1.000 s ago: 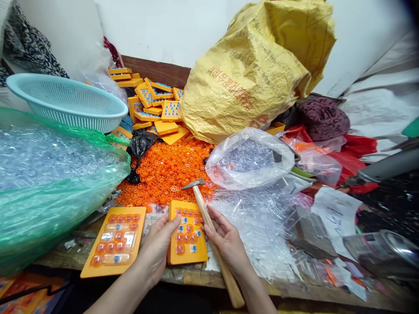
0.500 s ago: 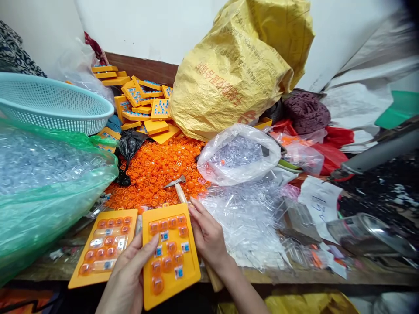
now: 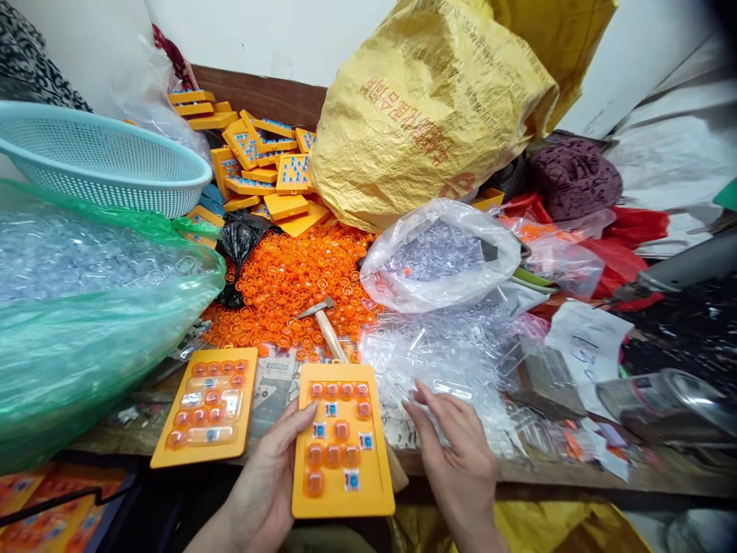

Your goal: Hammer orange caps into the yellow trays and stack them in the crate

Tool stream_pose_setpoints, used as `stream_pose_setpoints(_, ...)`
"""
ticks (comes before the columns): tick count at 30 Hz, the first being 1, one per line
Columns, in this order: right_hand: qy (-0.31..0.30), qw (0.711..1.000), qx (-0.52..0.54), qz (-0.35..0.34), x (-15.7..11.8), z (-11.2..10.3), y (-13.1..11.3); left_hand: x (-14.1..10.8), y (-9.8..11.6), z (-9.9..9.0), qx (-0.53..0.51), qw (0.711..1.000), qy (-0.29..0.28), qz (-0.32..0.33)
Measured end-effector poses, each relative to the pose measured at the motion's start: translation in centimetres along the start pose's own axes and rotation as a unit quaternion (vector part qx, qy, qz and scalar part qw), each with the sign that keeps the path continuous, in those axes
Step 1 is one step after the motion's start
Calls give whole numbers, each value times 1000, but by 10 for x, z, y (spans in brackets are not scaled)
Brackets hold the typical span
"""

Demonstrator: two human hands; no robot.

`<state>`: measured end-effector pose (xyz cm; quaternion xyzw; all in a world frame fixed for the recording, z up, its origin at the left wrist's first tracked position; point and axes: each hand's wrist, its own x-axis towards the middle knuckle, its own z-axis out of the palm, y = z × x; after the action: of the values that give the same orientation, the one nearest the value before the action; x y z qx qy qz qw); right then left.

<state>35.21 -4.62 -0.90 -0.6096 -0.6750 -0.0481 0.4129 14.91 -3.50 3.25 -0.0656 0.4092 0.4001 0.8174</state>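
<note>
My left hand [image 3: 268,468] grips a yellow plastic puzzle board [image 3: 377,461] by its left edge, thumb on top. Round orange caps under clear covers and several small blue-marked squares sit in its recess. Over the front of a heap of clear plastic pieces [image 3: 414,357] is my right hand [image 3: 457,457], thumb and forefinger slightly apart, with nothing visible between them. To the left a second yellow board [image 3: 245,399], with orange caps and long clear covers, lies at the bench edge. Behind the held board lies a hammer [image 3: 329,334], its wooden handle partly hidden.
Loose orange caps [image 3: 299,269] are heaped mid-bench, before stacked yellow boards [image 3: 293,173]. A green bag [image 3: 115,322] of clear pieces and a blue basket [image 3: 143,180] fill the left. Toward the right are an open white bag [image 3: 380,288], a yellow sack [image 3: 391,115] and a clear jar [image 3: 650,407].
My right hand has left the board's right edge and moved right, to the clear pieces. The board, still in my left hand, is turned straighter. The view has shifted slightly.
</note>
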Motion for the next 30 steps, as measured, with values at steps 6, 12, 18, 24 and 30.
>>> stream_pose_setpoints(6,-103,970,216,-48,23,4,-55,-6,-2,-4,26,996,-52,67)
stream_pose_setpoints(12,-59,978,183,-83,20,19,-64,-8,-8,-4,89,983,-88,132)
stream_pose_setpoints(18,-33,973,217,74,8,28,-70,-7,-11,-4,119,975,-73,172)
stream_pose_setpoints(24,-174,699,566,402,14,27,-76,-4,-16,-6,246,924,-1,292)
stream_pose_setpoints(30,-144,702,549,430,9,22,-80,-1,-22,-5,282,912,-4,299)
